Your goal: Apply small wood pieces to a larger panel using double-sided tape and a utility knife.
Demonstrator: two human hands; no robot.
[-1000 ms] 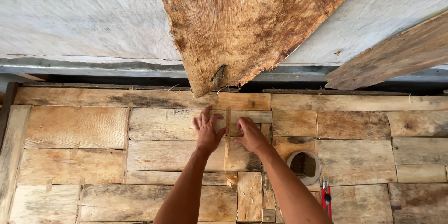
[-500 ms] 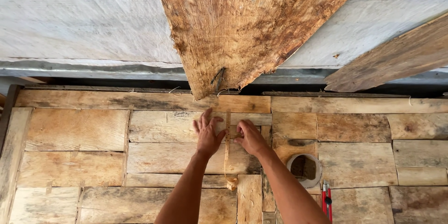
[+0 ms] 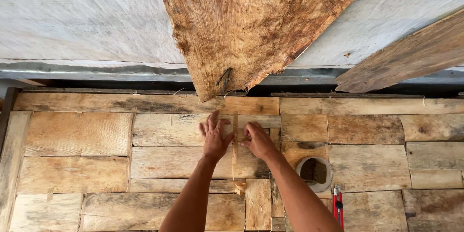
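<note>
Standing between both hands, a thin wood strip (image 3: pixel 235 152) is pinched by the right hand (image 3: pixel 258 140). The left hand (image 3: pixel 213 138) lies flat and open on the boards (image 3: pixel 77 133). Fingertips of the right hand are hard to see.

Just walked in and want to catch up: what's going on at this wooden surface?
A person presses a thin wooden strip upright against a surface of patched wooden boards. The left hand lies flat beside it; the right hand pinches it from the other side. A small round container and a red-handled tool sit to the right.

Your left hand (image 3: pixel 214 138) lies flat on the wooden panel (image 3: pixel 183 150); your right hand (image 3: pixel 257 140) pinches a thin wooden strip (image 3: pixel 235 157) standing between them.
</note>
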